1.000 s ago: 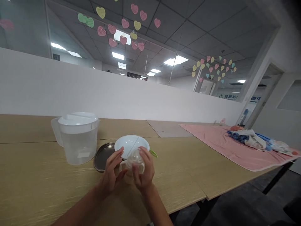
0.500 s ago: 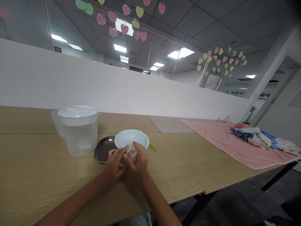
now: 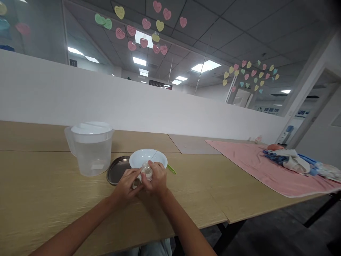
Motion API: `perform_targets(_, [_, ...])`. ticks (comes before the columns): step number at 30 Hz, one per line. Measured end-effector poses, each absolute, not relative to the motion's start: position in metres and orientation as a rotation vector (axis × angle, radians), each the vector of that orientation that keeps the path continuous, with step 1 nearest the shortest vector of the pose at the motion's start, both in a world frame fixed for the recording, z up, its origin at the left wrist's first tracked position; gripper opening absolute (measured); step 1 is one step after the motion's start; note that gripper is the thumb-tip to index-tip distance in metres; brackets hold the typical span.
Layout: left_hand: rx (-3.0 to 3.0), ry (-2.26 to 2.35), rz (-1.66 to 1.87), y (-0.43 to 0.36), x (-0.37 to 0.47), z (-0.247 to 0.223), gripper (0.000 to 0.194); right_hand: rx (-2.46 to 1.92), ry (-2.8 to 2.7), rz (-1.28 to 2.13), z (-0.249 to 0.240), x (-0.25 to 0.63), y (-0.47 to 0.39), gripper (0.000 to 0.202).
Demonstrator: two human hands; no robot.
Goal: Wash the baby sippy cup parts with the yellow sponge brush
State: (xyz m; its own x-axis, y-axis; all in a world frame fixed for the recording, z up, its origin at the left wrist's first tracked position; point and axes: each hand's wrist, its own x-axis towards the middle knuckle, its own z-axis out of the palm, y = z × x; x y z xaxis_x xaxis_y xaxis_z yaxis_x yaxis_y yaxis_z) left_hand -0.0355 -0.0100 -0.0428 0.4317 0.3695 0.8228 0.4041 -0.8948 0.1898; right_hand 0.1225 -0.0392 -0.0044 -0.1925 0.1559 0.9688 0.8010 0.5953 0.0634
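Observation:
Over the table's near side, I hold a small baby bottle (image 3: 147,172) with a clear domed top and a white collar, tilted toward me. My left hand (image 3: 127,185) is closed around its lower part, which the fingers largely cover. Thumb and fingers of my right hand (image 3: 156,176) grip the collar and domed top. Just behind the bottle stands a white bowl (image 3: 135,156) with a thin stick or handle leaning in it. A dark metal tray (image 3: 114,172) lies left of the bowl, close to my left hand.
A lidded translucent pitcher (image 3: 92,156) stands to the left. Beside the bowl lies a green-handled utensil (image 3: 172,169). On the right, a pink cloth (image 3: 247,160) carries a pile of folded fabrics (image 3: 293,160). A white wall (image 3: 149,106) runs behind the wooden table (image 3: 194,192).
The view has shifted slightly, so the table things appear a little lower. Both hands stay on the bottle, with only a slight change of position.

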Motion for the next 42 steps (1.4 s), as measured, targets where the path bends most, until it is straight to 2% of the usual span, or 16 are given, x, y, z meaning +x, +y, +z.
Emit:
perform_targets(5, [-2.562,-0.673,-1.542,-0.010,-0.034,-0.042,0.046,-0.779,-1.669,-0.710,-0.008,0.123,-0.035,0.045])
perform_targets(12, [-2.582,-0.702,-1.454,-0.009,-0.035,-0.040,0.047,-0.769,-1.796,-0.631,-0.019,0.132,-0.042,0.060])
perform_targets(17, [-2.608,-0.671,-1.396,-0.009,-0.035,-0.039,0.053,-0.774,-1.772,-0.603,-0.018,0.133,-0.044,0.057])
perform_targets(24, [-2.695,-0.688,-1.391,-0.016,-0.034,-0.036,0.050,-0.883,-1.601,-0.529,-0.014,0.129,-0.048,0.052])
perform_targets(34, [-2.690,-0.675,-1.391,-0.014,-0.037,-0.035,0.060,-0.921,-1.359,-0.516,-0.027,0.129,-0.040,0.058])
perform_targets(42, [-2.691,-0.640,-1.337,-0.013,-0.036,-0.037,0.061,-0.900,-1.307,-0.469,-0.031,0.128,-0.042,0.045])
